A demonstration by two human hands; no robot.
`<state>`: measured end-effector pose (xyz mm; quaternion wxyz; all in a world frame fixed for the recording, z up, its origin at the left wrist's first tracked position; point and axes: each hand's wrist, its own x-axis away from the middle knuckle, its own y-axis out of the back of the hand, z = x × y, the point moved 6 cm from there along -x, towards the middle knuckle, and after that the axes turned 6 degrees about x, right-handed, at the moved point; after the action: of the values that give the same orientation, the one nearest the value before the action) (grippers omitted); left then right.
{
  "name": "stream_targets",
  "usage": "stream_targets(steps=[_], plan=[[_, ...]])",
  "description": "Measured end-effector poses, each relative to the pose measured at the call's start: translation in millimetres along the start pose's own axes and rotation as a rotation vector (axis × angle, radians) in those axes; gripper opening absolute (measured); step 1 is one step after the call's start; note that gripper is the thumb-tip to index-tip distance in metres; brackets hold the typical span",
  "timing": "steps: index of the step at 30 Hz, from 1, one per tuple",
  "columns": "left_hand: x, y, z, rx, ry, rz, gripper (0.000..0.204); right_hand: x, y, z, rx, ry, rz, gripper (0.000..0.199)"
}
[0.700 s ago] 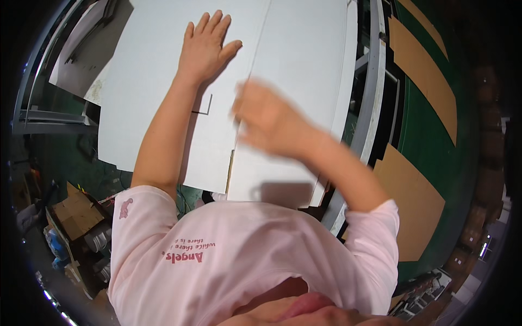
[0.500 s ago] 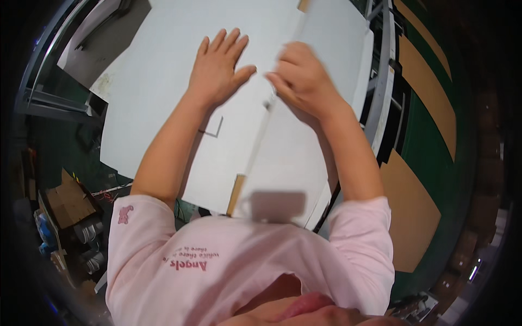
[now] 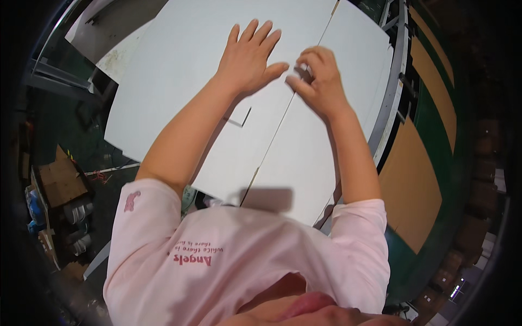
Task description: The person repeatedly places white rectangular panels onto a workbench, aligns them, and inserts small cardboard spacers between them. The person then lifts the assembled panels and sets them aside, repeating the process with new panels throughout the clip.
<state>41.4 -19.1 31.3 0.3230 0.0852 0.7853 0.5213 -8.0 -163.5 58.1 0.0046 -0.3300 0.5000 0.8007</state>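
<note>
A large white sheet (image 3: 174,70), which looks like cardboard, spreads beneath both hands. Its left part and a white right-hand panel (image 3: 307,146) meet along a thin dark seam running away from me. My left hand (image 3: 247,62) lies on the sheet left of this seam, fingers spread. Over the seam, my right hand (image 3: 322,79) has curled fingers with the thumb apart from them. Between thumb and fingers is a dark patch; whether it is shadow or a small thing is unclear. Near my left wrist a short angled slit (image 3: 243,120) shows in the sheet.
Along the right runs a grey metal rail (image 3: 389,92), with brown cardboard sheets (image 3: 416,185) on a green surface beyond it. An open brown box (image 3: 62,187) stands at the lower left. A metal frame (image 3: 62,79) is at the upper left.
The wide gap between the panels has narrowed to a thin seam. My right hand's fingers have loosened from a tighter curl. Hands and sheet appear farther right as the view shifts.
</note>
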Motion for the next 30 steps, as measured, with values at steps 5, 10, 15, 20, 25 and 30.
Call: stream_targets(steps=[5, 10, 15, 20, 25, 30], plan=[[0.3, 2.8, -4.0, -0.005, -0.067, -0.126, 0.062, 17.6, -11.7, -17.4, 0.569, -0.176, -0.142, 0.064], [2.7, 35.7, -24.8, 0.187, -0.033, 0.293, 0.06, 32.4, -4.0, -4.8, 0.528, -0.627, 0.117, 0.08], [91.7, 55.2, -70.0, 0.668, -0.34, 0.524, 0.064, 31.8, 15.5, 1.6, 0.53, -0.666, 0.12, 0.079], [204.8, 72.6, -85.6, 0.721, -0.462, 0.383, 0.071, 36.2, -8.8, -27.0, 0.647, -0.489, -0.052, 0.074], [215.6, 73.5, -88.1, 0.636, -0.45, 0.28, 0.066, 38.8, -1.4, -17.4, 0.686, -0.579, -0.092, 0.074], [160.9, 76.3, -97.3, 0.498, -0.465, 0.809, 0.071, 92.3, 34.1, -32.0, 0.593, -1.206, -0.131, 0.088]])
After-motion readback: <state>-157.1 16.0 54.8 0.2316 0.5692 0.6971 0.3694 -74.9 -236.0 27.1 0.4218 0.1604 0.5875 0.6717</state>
